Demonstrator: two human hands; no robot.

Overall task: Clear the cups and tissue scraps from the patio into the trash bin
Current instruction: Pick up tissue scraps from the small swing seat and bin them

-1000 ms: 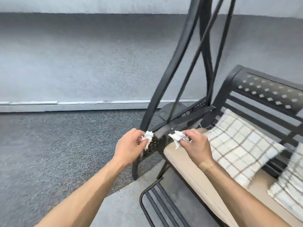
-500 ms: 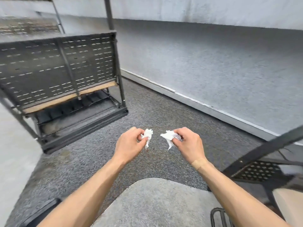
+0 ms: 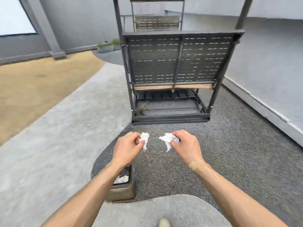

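We hold both hands out in front of us at the same height, a small gap between them. Our left hand (image 3: 127, 149) is curled, thumb and fingertips pressed together on a crumpled white scrap (image 3: 144, 139); most of the wad sticks up and out past the thumb, with a thin tail hanging down. Our right hand (image 3: 186, 145) does the same on a second scrap (image 3: 167, 140), thumb against the bent fingers, the paper fanning out toward the left hand and drooping at its lower end. The two scraps are near each other but apart. The other fingers of each hand are folded in toward the palm, none spread. A tan plaster (image 3: 195, 165) crosses our right wrist.

Under the hands lies dark gravel (image 3: 229, 153), bordered by pale paving (image 3: 65, 136). Down beside our left forearm stands a brownish bin (image 3: 122, 192), partly hidden by the arm, with white bits showing in its open top. Ahead on the gravel stands a dark metal swing bench (image 3: 178, 63), seen from behind. The tip of a shoe (image 3: 164, 223) shows at the bottom edge.
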